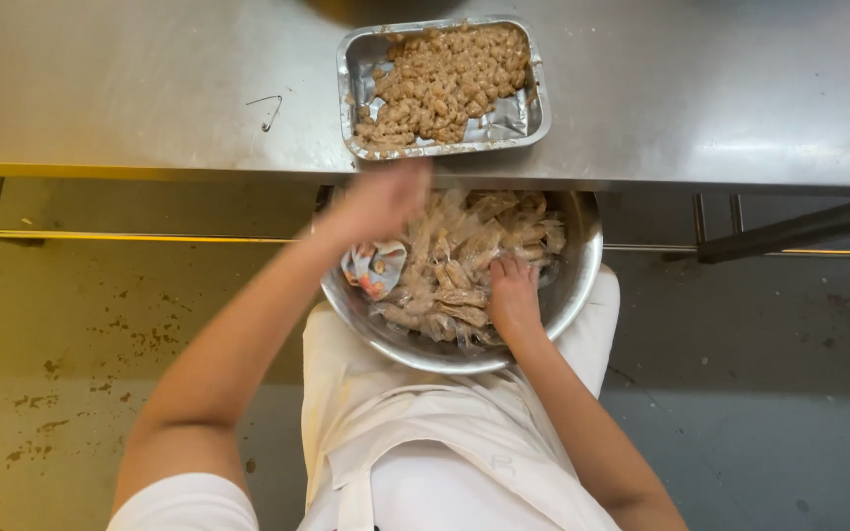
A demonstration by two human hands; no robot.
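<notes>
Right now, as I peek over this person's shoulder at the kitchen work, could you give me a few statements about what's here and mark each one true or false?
1. The foil tray on the steel table holds peeled pieces. True.
2. The metal bowl stands on the table. False: it rests on the person's lap, below the table edge.
3. The right hand is down among the wrapped pieces in the bowl. True.
4. The left hand rests flat on the floor. False: it is raised over the bowl's rim, blurred.
5. The tray is empty. False: it is mostly filled.
</notes>
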